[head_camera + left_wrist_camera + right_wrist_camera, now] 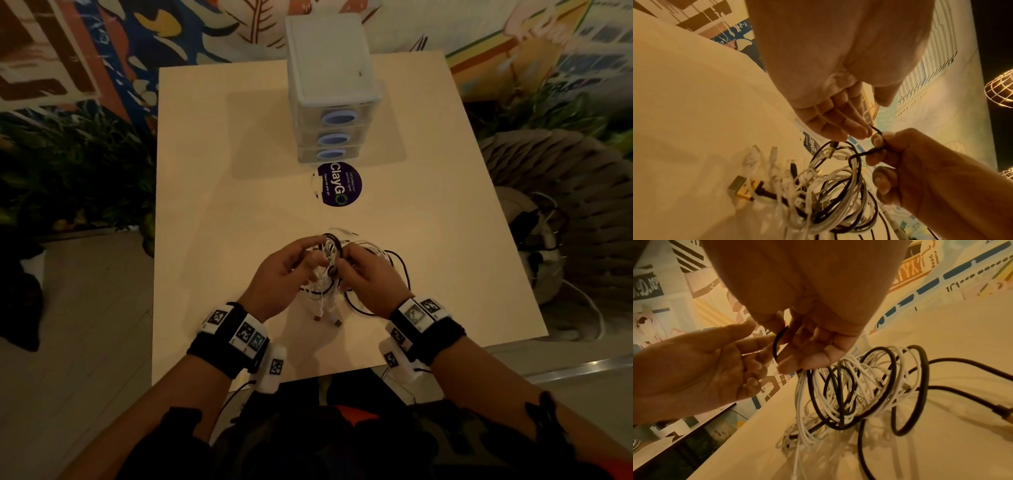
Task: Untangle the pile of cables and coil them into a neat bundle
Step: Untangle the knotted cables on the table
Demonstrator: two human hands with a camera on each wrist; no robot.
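Note:
A tangle of white and black cables [327,291] [828,186] [859,386] lies on the beige table [222,188], near its front edge. My right hand [346,262] [789,345] [879,151] pinches a small loop of black cable [876,129] [774,347] and lifts it out of the top of the pile. My left hand [313,251] [869,120] faces it from the left with its long fingers extended, the tips touching that loop. USB plugs [337,322] [740,186] stick out of the pile toward me.
A white three-drawer box [332,85] with blue handles stands at the back of the table. In front of it is a round dark sticker [339,185]. A black cable [404,270] trails right of the pile. Off the table's right side sits a chair with gear.

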